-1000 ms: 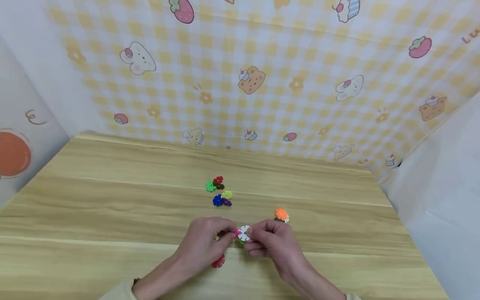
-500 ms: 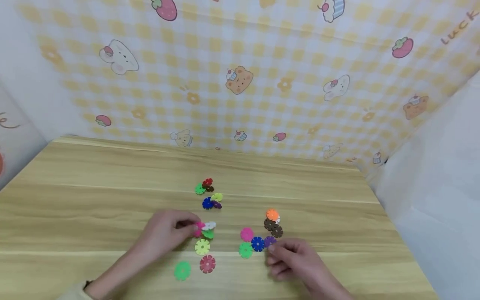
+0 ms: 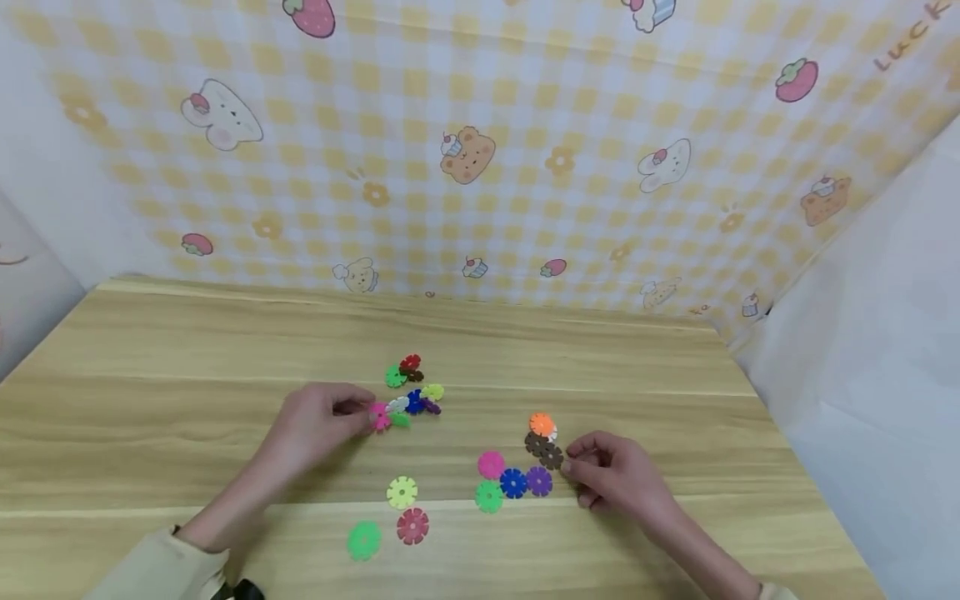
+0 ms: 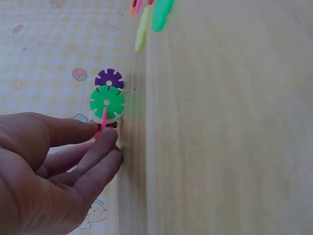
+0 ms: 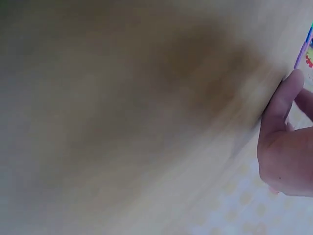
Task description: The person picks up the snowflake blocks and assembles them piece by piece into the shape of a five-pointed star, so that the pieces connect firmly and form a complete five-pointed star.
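My left hand (image 3: 318, 429) pinches a pink notched disc (image 3: 381, 417) by its edge. Joined to that disc are a white disc (image 3: 397, 406) and a green disc (image 4: 106, 102). This joined trio is close beside a cluster of blue (image 3: 415, 402), yellow (image 3: 432, 391) and purple discs (image 3: 431, 407); whether they touch I cannot tell. My right hand (image 3: 622, 475) has loosely bent fingers at the right edge of a brown notched disc (image 3: 552, 457), with thumb and index finger apart. The right wrist view is blurred and does not show that disc clearly.
Farther back lies a green, red and brown cluster (image 3: 410, 364). An orange disc (image 3: 541, 423) overlaps a white one near another brown disc. Loose pink, green, blue and purple discs (image 3: 539, 481) lie centrally. Yellow, red and green discs (image 3: 364, 540) lie in front on the wooden table (image 3: 225, 367).
Both hands first worked together on the pink and white discs, then parted. The left hand carried the joined trio left and back beside the blue cluster. The right went right, past the purple disc to a brown one.
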Available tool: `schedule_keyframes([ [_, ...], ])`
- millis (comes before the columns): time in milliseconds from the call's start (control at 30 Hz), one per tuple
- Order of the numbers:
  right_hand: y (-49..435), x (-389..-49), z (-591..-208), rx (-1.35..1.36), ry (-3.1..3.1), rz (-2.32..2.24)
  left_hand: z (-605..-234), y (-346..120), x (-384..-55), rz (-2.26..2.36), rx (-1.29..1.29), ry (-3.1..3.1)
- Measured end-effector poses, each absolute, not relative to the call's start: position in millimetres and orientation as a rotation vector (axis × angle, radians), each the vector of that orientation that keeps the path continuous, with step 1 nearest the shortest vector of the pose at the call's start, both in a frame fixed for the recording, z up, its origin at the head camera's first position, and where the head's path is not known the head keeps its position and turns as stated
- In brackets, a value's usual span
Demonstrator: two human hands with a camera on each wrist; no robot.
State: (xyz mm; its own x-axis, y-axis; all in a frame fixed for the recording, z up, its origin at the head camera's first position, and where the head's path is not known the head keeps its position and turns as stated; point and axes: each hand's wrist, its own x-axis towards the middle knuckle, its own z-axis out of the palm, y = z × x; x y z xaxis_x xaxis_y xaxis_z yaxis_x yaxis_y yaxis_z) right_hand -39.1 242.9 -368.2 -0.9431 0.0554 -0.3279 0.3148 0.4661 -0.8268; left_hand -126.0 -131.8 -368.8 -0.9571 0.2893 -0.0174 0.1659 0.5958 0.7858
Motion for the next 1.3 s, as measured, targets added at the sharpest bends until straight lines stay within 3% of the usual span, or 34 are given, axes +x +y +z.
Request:
schedule_keyframes([
  [400,242.5,-38.4,-367.4,0.231,2.904,-1.018,-369.2,-118.9,-118.2,1.368,0.351,2.596],
  [667,229.8,-47.9,-372.6,0.296,2.752,-1.219,-380.1,-149.7,-86.5,0.986,0.676,2.749],
  [900,236.2,-60.4,-372.1,0.355,2.37,-1.609,-385.1,-149.7,-57.6,0.617,0.631,2.789],
  [1100,252.5,-65.7,-371.7,0.556,2.095,-1.761,-381.1,-140.9,-54.9,0.545,0.64,2.867],
  [1300,255.1,-57.4,-369.5,0.514,1.904,-1.971,-376.9,-137.3,-55.7,0.549,0.666,2.837],
])
